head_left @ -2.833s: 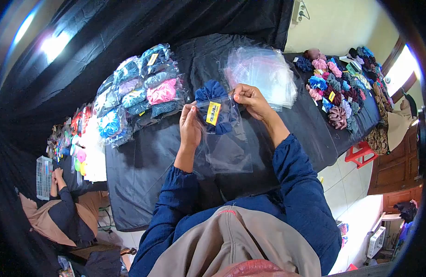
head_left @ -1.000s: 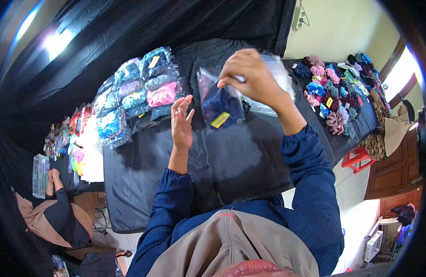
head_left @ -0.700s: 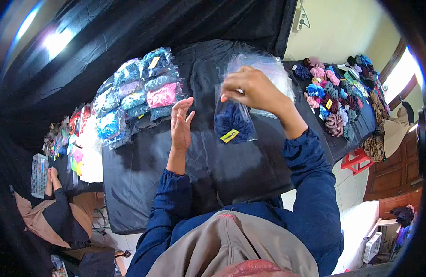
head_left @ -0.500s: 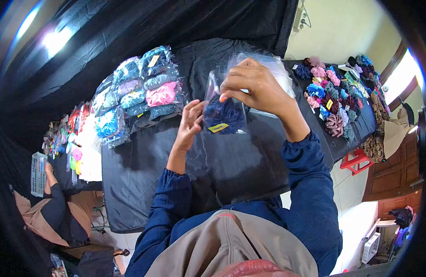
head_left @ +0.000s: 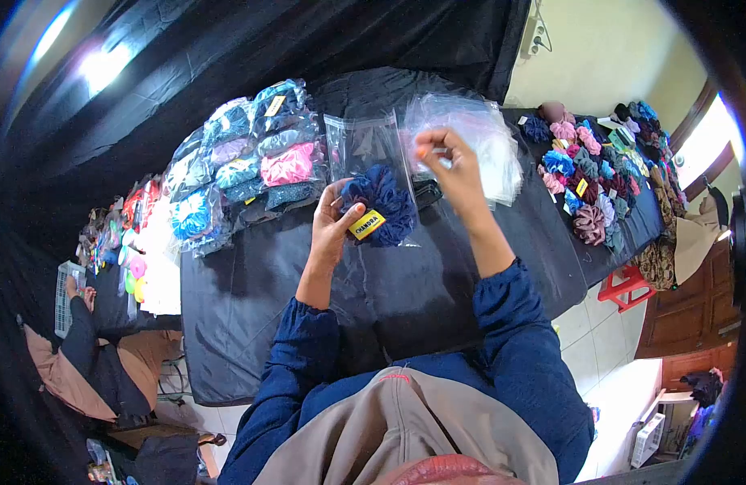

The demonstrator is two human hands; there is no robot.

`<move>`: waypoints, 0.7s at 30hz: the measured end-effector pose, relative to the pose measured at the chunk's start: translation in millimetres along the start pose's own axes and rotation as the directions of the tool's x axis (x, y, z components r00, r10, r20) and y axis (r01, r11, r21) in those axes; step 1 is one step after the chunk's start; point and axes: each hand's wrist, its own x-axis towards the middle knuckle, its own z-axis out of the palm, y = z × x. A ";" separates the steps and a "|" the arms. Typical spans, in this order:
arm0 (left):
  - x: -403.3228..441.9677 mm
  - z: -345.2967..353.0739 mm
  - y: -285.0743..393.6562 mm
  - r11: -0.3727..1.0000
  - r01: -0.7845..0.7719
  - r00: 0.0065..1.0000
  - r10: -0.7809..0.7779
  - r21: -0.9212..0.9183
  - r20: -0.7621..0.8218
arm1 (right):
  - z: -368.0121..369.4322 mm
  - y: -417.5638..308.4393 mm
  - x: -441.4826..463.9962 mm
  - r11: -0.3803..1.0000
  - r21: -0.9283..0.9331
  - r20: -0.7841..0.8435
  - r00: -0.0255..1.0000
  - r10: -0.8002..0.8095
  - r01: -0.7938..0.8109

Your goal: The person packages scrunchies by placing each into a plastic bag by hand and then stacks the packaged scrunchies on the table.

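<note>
My left hand (head_left: 331, 234) grips a clear plastic bag (head_left: 361, 137) by its lower left side, thumb in front. Inside the bag is a navy blue scrunchie (head_left: 379, 194) with a yellow tag (head_left: 366, 225) reading "CHANDRA". The bag's upper part stands flat above the scrunchie. Right of the bag, apart from it, my right hand (head_left: 452, 162) is raised with fingers curled and thumb near them; anything between the fingertips is too small to make out. Behind that hand lies a pile of clear empty bags (head_left: 494, 153), with a small dark object (head_left: 428, 194) at its near edge.
Bagged scrunchies (head_left: 243, 162) are stacked at the left of the black-covered table (head_left: 437, 283). Loose scrunchies (head_left: 579, 162) in many colours cover the right side. A red stool (head_left: 626, 289) stands at lower right. At far left, another person's hands (head_left: 83, 293) are near a grey basket (head_left: 64, 299).
My right hand has come off the bag and moved right and slightly down. The bag now faces me, its top part spread flat, with my left hand gripping it beside the tag.
</note>
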 end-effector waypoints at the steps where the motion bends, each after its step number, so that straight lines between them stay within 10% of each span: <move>1: -0.1 0.9 1.8 1.000 -0.003 1.000 0.003 -0.001 -0.002 | 2.5 3.7 -9.1 0.995 -0.018 0.088 0.991 0.097 -0.096; 21: 0.6 3.2 1.4 0.974 -0.011 0.998 -0.005 -0.228 -0.067 | 27.5 21.0 -32.0 0.890 0.415 -0.026 0.975 0.220 -0.189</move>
